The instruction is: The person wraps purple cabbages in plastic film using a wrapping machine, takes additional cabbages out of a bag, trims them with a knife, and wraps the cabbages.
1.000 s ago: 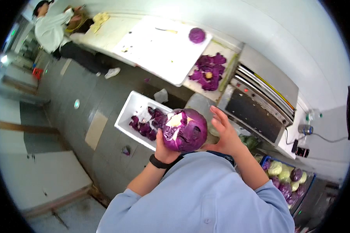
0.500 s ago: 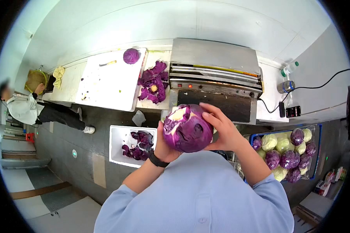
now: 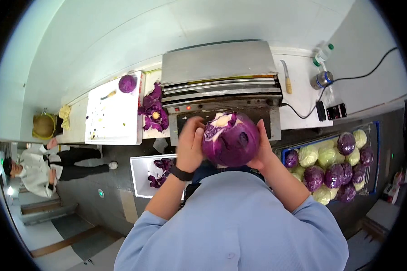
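A red cabbage (image 3: 234,143) is held up in front of my chest, its pale cut stem end turned to the upper left. My left hand (image 3: 190,147), slightly blurred and with a dark band on the wrist, is against the cabbage's left side. My right hand (image 3: 263,151) cups the right side, its fingers partly hidden behind the cabbage. Just beyond is the metal wrapping machine (image 3: 219,56), with a red light lit on its front panel.
Left of the machine lie loose purple leaves (image 3: 154,113) and a white cutting board (image 3: 111,119) with another red cabbage (image 3: 127,83). A white bin (image 3: 140,183) holds leaves. On the right are a knife (image 3: 287,79), a phone (image 3: 337,111) and a crate (image 3: 376,149) of wrapped cabbages. A person (image 3: 36,167) stands far left.
My view has shifted, with the counter now further left and the knife showing. The cabbage has turned slightly in my hands; my left hand has moved higher along its side, my right hand lower.
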A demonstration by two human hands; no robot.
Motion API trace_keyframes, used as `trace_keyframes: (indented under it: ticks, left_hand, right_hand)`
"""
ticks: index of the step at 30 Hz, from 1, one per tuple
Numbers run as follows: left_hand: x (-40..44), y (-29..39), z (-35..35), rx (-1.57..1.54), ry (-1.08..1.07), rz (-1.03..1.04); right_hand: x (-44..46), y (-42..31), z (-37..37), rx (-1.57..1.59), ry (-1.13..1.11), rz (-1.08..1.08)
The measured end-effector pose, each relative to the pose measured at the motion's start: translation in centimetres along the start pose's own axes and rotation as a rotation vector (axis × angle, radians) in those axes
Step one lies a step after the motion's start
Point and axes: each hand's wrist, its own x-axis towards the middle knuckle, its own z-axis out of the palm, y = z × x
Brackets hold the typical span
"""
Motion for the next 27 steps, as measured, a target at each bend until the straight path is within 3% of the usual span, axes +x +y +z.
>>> trace_keyframes:
  ticks: [2,3,6,17,21,27]
  left_hand:
    - [1.5,1.1,0.3,-0.012,0.165,-0.077]
    - [1.6,0.7,0.1,-0.140,0.141,-0.001]
    - [1.3,4.9,0.2,0.218,-0.066,0.442]
    - [2.1,2.4,2.7,0.070,-0.182,0.522]
    - [4.7,0.5,2.9,-0.185,-0.430,0.397]
    - [7.9,-4.4,4.9,-0.259,-0.636,0.492]
  right_hand:
    - [-0.6,0.1,-1.7,-0.032,0.003,-0.117]
    - [-0.4,0.8,-3.2,-0.052,-0.001,-0.199]
    - [-1.0,1.1,-1.8,-0.094,0.041,-0.466]
    - [-1.1,3.6,-2.6,-0.284,0.385,-0.924]
    - [-0.9,4.8,-2.9,-0.351,0.459,-0.992]
    - [0.1,5.7,-5.2,-0.450,0.607,-1.023]
